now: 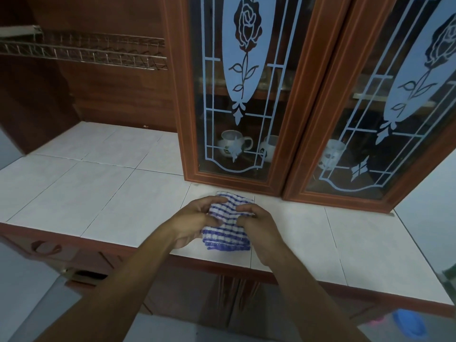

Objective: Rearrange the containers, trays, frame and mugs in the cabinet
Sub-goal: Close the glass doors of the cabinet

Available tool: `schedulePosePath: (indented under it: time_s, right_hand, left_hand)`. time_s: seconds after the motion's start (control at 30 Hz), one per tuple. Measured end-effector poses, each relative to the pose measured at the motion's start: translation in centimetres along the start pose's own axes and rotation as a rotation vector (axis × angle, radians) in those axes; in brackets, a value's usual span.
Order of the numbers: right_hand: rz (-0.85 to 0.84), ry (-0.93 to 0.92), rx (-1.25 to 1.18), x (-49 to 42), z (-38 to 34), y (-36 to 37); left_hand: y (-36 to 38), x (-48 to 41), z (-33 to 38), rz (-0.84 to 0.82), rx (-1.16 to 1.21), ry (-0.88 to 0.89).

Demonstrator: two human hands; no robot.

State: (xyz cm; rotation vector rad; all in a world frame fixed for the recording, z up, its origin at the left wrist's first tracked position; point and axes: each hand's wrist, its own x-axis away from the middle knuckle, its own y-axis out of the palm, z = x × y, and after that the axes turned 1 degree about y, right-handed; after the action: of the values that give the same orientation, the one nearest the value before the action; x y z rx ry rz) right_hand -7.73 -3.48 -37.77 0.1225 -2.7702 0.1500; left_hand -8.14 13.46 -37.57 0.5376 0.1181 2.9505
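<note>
A blue-and-white checked cloth (228,230) lies folded on the tiled counter (103,193) just in front of the cabinet. My left hand (195,219) grips its left side and my right hand (256,224) pinches its right side. Behind the closed left glass door (237,95) stand two white mugs, one with a handle (233,144) and a second mug (267,148) to its right. Another white mug (332,154) shows behind the right glass door (385,119). Blurred items sit on the upper shelf behind the glass.
A metal wire dish rack (84,50) hangs in the open wooden bay at the upper left. The counter's wooden front edge (74,240) has drawers below. A blue object (407,324) lies low at the bottom right.
</note>
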Motion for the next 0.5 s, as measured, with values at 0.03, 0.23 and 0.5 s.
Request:
schedulePosePath:
  time_s: [0.03,0.23,0.5]
  right_hand:
    - [-0.006,-0.009,0.008,0.1,0.0,-0.2]
    - [-0.044,-0.049,0.039,0.4,-0.7,0.8]
    - [-0.034,-0.114,-0.008,-0.1,-1.9,7.0]
  left_hand:
    - [0.0,0.2,-0.1,-0.001,0.001,0.006]
    - [-1.3,1.3,0.1,0.015,0.057,0.037]
    - [-8.0,1.8,1.3,0.020,0.059,0.078]
